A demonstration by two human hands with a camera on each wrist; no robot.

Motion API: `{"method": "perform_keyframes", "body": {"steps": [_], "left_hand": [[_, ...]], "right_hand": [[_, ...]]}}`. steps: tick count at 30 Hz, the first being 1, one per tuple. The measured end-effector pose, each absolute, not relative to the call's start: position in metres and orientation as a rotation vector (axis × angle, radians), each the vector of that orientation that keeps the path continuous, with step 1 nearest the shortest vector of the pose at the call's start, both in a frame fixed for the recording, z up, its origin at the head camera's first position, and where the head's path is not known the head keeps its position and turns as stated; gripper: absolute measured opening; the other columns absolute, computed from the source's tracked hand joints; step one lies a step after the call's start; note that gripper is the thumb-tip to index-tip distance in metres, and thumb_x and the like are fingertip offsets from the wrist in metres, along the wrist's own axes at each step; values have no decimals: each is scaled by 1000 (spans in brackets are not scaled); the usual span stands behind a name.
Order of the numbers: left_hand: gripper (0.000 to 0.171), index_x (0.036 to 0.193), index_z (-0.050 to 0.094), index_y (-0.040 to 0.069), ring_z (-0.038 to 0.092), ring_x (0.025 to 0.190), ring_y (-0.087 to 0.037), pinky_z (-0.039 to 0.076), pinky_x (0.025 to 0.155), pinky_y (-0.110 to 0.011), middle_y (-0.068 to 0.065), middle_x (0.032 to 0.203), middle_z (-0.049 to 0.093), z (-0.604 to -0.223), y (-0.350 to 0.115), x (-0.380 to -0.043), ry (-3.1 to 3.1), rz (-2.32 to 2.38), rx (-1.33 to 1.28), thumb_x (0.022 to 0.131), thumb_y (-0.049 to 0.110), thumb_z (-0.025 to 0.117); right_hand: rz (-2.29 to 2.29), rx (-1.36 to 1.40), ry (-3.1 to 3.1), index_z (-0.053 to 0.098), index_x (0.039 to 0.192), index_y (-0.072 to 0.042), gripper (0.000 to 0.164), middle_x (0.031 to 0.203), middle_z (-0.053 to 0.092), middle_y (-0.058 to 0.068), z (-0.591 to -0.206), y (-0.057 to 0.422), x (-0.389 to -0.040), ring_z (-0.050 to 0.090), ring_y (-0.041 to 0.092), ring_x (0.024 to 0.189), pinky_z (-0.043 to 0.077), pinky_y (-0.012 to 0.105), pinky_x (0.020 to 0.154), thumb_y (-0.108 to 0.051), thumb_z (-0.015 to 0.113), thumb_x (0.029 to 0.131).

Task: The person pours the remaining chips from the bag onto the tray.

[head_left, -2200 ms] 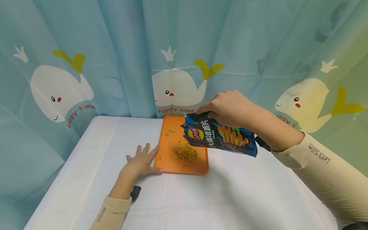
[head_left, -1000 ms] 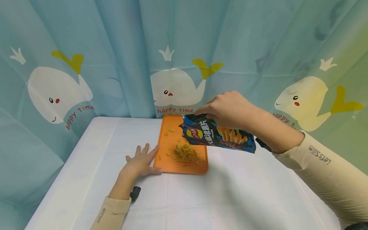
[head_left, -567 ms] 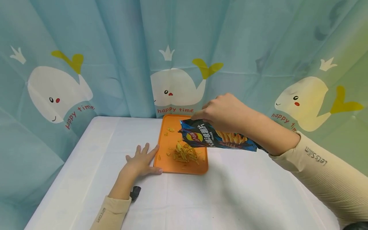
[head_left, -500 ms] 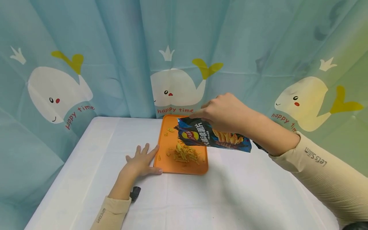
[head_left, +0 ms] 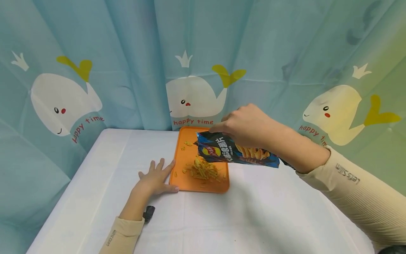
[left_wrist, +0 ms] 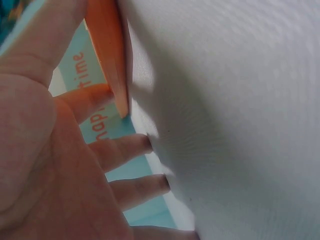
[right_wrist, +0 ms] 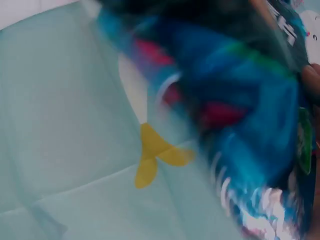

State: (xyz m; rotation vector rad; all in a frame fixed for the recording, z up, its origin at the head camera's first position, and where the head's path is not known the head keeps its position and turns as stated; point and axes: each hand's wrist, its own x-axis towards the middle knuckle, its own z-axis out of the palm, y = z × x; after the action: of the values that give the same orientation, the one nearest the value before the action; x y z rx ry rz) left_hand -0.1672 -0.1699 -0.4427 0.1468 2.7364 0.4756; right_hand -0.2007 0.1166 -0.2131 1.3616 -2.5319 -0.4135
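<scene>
My right hand (head_left: pixel 245 125) grips a dark blue bag of potato chips (head_left: pixel 236 151) from above, its mouth end pointing left over the orange tray (head_left: pixel 184 181). In the right wrist view the chip bag (right_wrist: pixel 240 120) is blurred, with a fingertip at the right edge. A heap of broken yellow chips (head_left: pixel 203 169) lies in the tray, with several loose bits around it. My left hand (head_left: pixel 155 178) is spread beside the tray, thumb and index finger at its left edge. The left wrist view has those fingers (left_wrist: pixel 82 102) against the tray's side, the others on the cloth.
A white cloth covers the table (head_left: pixel 133 148) under the tray. Behind it hangs a light blue curtain (head_left: pixel 133 70) printed with white whales. A black wrist camera (head_left: pixel 149 213) sits at the left wrist.
The right hand and bag have shifted slightly left and down, with small back-and-forth movements of the bag. The chip heap looks a little fuller than at first. My left hand stays in place.
</scene>
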Motion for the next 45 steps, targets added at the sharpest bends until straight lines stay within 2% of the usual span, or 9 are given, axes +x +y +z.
{"method": "perform_keyframes", "body": {"steps": [7,11,16,20,23,28,34,41,45], "left_hand": [[106,160,25,23,2,148,-56,7,101,-86,-25,164,12,-443,-170,-168,2737,478,162,75,60,78],[107,160,25,23,2,147,-56,7,101,-86,-25,164,12,-444,-170,-168,2737,483,164,75,60,79],[106,160,25,24,2,147,-56,7,101,-86,-25,164,12,-443,-170,-169,2735,484,163,75,60,78],[106,160,25,24,2,147,-56,7,101,-86,-25,164,12,-441,-170,-168,2732,485,164,76,60,78],[106,159,26,23,3,147,-57,8,101,-86,-26,164,13,-441,-171,-167,2733,482,163,75,60,79],[106,160,25,24,3,147,-56,8,100,-86,-25,164,13,-443,-172,-168,2741,472,167,75,60,79],[106,160,25,24,3,147,-56,7,101,-86,-25,164,13,-444,-171,-169,2740,473,160,75,60,79],[106,160,25,24,3,147,-56,8,101,-86,-24,164,13,-442,-171,-168,2735,464,157,76,60,78],[106,159,26,23,3,147,-56,8,101,-86,-25,164,13,-441,-170,-167,2734,470,160,76,60,78]], "right_hand": [[-426,1359,-2531,71,123,-36,37,86,74,-5,-212,114,-196,20,15,47,15,28,44,-14,64,95],[-414,1354,-2511,72,123,-36,35,80,73,-5,-213,115,-196,20,15,46,15,29,44,-16,65,94],[-397,1354,-2523,72,124,-35,36,88,76,-4,-216,113,-200,18,15,47,14,29,44,-15,65,94],[-417,1365,-2490,71,125,-34,38,84,75,-3,-218,110,-202,17,15,47,14,29,44,-13,64,94],[-417,1380,-2451,72,124,-34,38,78,71,-2,-219,108,-202,21,15,45,16,29,44,-12,65,94],[-413,1400,-2444,73,121,-33,39,84,74,-3,-220,107,-201,28,15,43,19,28,42,-8,64,92],[-426,1383,-2472,72,123,-32,39,91,76,-3,-220,109,-200,20,14,45,16,28,43,-8,63,93],[-450,1360,-2481,72,123,-33,41,84,74,-3,-219,112,-199,20,14,46,17,28,42,-7,63,92],[-454,1361,-2489,72,123,-33,40,94,76,-2,-219,112,-199,23,14,44,18,28,41,-8,64,92]]}}
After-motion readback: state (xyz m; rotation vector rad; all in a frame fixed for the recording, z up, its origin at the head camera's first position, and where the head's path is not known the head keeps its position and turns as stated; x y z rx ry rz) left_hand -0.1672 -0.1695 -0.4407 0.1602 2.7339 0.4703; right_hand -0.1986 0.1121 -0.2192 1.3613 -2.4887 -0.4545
